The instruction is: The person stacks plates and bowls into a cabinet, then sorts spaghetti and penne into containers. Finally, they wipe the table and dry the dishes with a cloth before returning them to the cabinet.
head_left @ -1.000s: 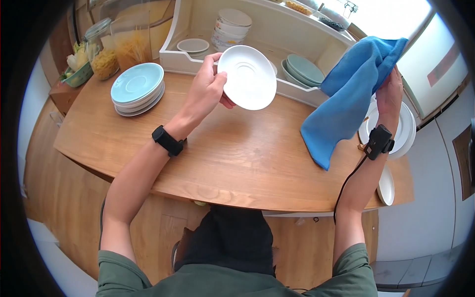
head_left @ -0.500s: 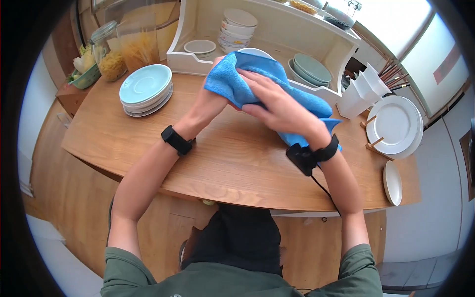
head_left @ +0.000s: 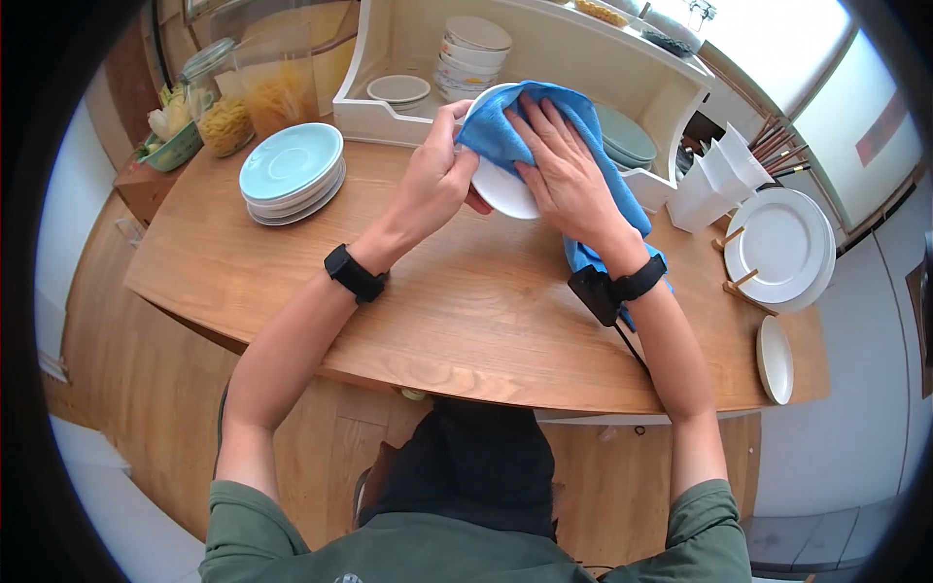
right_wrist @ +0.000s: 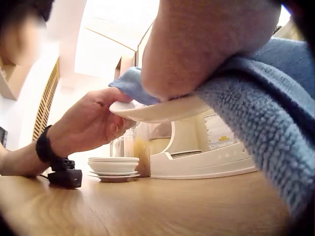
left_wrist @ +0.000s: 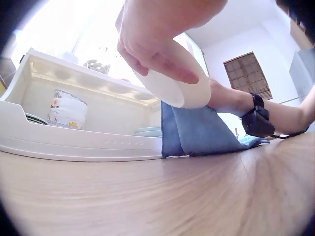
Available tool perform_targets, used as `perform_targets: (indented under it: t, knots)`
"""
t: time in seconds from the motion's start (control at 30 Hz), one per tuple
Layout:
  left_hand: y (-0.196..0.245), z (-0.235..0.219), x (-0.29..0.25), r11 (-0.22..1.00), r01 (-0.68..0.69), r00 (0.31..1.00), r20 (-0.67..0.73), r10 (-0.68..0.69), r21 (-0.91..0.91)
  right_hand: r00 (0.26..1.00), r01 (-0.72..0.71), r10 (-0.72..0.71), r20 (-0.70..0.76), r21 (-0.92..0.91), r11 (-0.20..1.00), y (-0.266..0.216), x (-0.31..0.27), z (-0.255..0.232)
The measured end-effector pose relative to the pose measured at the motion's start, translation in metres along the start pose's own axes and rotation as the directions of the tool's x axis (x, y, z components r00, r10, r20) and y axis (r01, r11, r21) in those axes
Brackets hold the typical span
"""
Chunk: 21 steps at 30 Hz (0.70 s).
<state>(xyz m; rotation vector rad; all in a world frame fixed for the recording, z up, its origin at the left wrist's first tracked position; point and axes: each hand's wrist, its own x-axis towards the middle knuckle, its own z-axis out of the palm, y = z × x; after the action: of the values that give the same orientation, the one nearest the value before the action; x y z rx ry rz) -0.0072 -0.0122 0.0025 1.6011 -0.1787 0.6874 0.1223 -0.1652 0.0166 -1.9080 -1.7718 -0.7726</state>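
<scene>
My left hand [head_left: 439, 177] grips a small white saucer [head_left: 505, 194] by its left edge, thumb over the face and fingers behind. It is held tilted above the wooden table. A blue cloth [head_left: 496, 121] covers the upper part of its face. My right hand [head_left: 567, 180] lies over the cloth with its fingers extended, pressing it against the saucer. The rest of the cloth hangs down to the tabletop beneath the right wrist. In the left wrist view, the left fingers [left_wrist: 167, 66] spread along the saucer's underside [left_wrist: 172, 91].
A stack of saucers with a light blue one on top [head_left: 292, 160] stands at the left. Behind is a white shelf [head_left: 389, 126] with bowls and plates. At the right are white plates in a rack [head_left: 777, 243], a white utensil holder [head_left: 705, 185] and an oval dish [head_left: 775, 360].
My right hand has brought the blue cloth from the far right onto the saucer, then shifted right and up over its face. The left hand keeps its hold on the saucer.
</scene>
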Motion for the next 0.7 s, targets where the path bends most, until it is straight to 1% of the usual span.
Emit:
perform_targets:
  t: [0.03,0.07,0.1,0.17,0.2,0.23,0.27,0.3,0.37,0.43,0.5,0.53,0.6,0.63,0.7]
  knots:
    - [-0.001,0.0,0.0,1.0,0.001,1.0,-0.001,-0.001,0.003,0.999,-0.036,0.035,-0.026,-0.042,0.998,0.002,-0.001,0.002]
    - [-0.001,0.001,0.001,1.0,-0.01,1.0,-0.026,0.01,0.005,0.997,-0.068,0.068,-0.034,-0.008,0.998,0.003,-0.001,0.005]
    - [-0.002,0.001,0.001,1.0,-0.02,0.998,-0.051,0.021,0.007,0.997,-0.068,0.068,-0.036,-0.007,0.998,0.005,-0.003,0.007]
    - [0.001,0.001,0.001,1.0,-0.002,1.0,-0.028,0.002,-0.003,0.992,-0.128,0.128,-0.02,0.014,0.992,0.004,-0.003,0.01]
    - [0.001,0.001,0.001,1.0,0.017,1.0,-0.005,-0.017,-0.014,0.992,-0.128,0.128,-0.019,0.014,0.992,0.003,-0.004,0.012]
    - [0.001,0.002,0.001,1.0,0.018,1.0,-0.006,-0.018,-0.015,0.992,-0.128,0.129,-0.013,0.075,0.989,-0.002,-0.003,0.012]
    - [-0.001,0.002,0.0,1.0,0.019,1.0,0.021,-0.019,0.022,0.992,-0.128,0.13,-0.005,0.136,0.982,-0.008,-0.002,0.013]
    - [-0.002,0.002,-0.001,0.998,0.019,0.999,0.048,-0.022,0.06,0.992,-0.128,0.13,-0.004,0.138,0.982,-0.014,-0.002,0.014]
    - [-0.002,0.001,-0.002,0.997,0.048,0.998,0.045,-0.051,0.056,0.995,-0.101,0.093,0.044,0.254,0.962,-0.027,-0.003,0.015]
    - [-0.004,0.001,-0.001,0.996,0.074,0.996,0.046,-0.076,0.052,0.995,-0.093,0.081,0.059,0.253,0.963,-0.027,-0.003,0.015]
    - [-0.009,0.001,0.001,1.0,0.02,0.999,-0.047,-0.02,-0.003,0.995,-0.069,0.04,0.089,0.35,0.934,-0.023,-0.002,0.016]
    - [-0.01,0.0,0.002,1.0,0.02,0.999,-0.047,-0.02,-0.003,0.995,-0.069,0.041,0.089,0.349,0.934,-0.023,-0.002,0.014]
    - [-0.011,-0.001,0.004,0.998,-0.031,0.988,-0.15,0.038,0.049,0.994,0.005,-0.044,0.099,0.364,0.931,-0.023,-0.001,0.011]
    - [-0.011,-0.002,0.005,0.998,-0.032,0.988,-0.149,0.039,0.049,0.994,0.005,-0.044,0.098,0.364,0.931,-0.023,0.0,0.01]
    - [-0.01,-0.005,0.005,0.999,-0.031,0.975,-0.221,0.037,0.029,0.983,0.053,-0.108,0.15,0.328,0.943,-0.023,0.0,0.008]
